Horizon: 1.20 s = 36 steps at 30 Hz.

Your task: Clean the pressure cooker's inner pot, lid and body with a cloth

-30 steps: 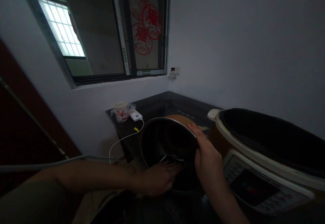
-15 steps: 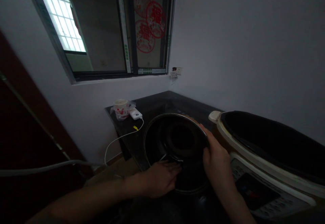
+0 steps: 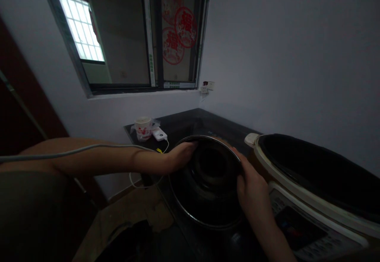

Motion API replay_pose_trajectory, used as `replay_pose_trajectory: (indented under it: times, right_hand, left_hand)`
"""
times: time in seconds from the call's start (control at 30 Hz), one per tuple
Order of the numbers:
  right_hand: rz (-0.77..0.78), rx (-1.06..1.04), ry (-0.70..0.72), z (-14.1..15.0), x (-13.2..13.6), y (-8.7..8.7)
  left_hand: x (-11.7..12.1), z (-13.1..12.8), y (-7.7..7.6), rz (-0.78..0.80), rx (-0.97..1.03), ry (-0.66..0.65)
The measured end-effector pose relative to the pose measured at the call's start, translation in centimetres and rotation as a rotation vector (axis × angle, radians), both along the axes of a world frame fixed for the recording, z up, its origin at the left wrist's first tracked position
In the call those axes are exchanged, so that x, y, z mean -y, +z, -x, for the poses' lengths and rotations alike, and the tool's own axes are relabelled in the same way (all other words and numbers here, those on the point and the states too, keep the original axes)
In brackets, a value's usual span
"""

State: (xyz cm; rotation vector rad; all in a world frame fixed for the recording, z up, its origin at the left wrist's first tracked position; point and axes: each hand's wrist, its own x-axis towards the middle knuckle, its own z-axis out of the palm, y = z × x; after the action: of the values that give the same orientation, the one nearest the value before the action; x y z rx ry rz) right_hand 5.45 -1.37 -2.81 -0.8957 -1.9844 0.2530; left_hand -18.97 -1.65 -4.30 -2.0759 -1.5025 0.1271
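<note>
A dark inner pot (image 3: 208, 198) with a thin shiny rim is tilted on its side, its opening toward me. My right hand (image 3: 252, 187) is closed on the right side of its rim, thumb toward the inside and fingers on the outer wall. My left hand (image 3: 181, 155) reaches over the upper left rim into the mouth of the pot. Its fingertips are lost in the dark there, so whether they hold anything is hidden. Right of the pot stands an electric pressure cooker (image 3: 314, 210) with its top open and a button panel on the front.
A paper cup (image 3: 143, 129) in a plastic bag and a white device (image 3: 159, 134) with a cable are at the left of the black table (image 3: 190, 119). A grey cord (image 3: 74, 150) crosses by my left forearm. Wall sockets (image 3: 208, 86) sit in the corner beside the window (image 3: 118, 36).
My left hand has moved from the lower inside wall of the pot up to its upper left. The pot has moved slightly right and turned, with my right hand still on its rim.
</note>
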Motion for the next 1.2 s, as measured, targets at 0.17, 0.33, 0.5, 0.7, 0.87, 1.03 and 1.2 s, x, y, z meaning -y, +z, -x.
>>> replay_pose_trajectory:
  times: [0.17, 0.33, 0.5, 0.7, 0.87, 1.03, 1.2]
  right_hand:
    - [0.006, -0.020, 0.022, 0.2, 0.3, 0.2]
    - [0.008, -0.035, 0.032, 0.7, 0.6, 0.2]
    - [0.019, -0.038, 0.001, 0.3, 0.1, 0.2]
    - [0.042, -0.029, 0.007, 0.2, 0.1, 0.2]
    - [0.041, -0.036, -0.017, 0.6, 0.4, 0.6]
    - [0.019, -0.073, -0.004, 0.8, 0.5, 0.9]
    - [0.027, -0.040, 0.014, 0.8, 0.6, 1.0]
  left_hand:
    - [0.5, 0.2, 0.8, 0.133, 0.128, -0.132]
    - [3.4, 2.0, 0.4, 0.227, 0.266, -0.165]
    - [6.6, 2.5, -0.8, 0.330, 0.321, -0.239]
    - [9.4, 0.1, -3.4, 0.490, 0.380, -0.361]
    - [9.8, -4.0, -4.1, 0.697, 0.663, -0.388]
    - [8.2, -8.8, -3.5, 0.842, 1.047, -0.259]
    - [6.2, -11.8, -3.5, 0.785, 1.389, -0.266]
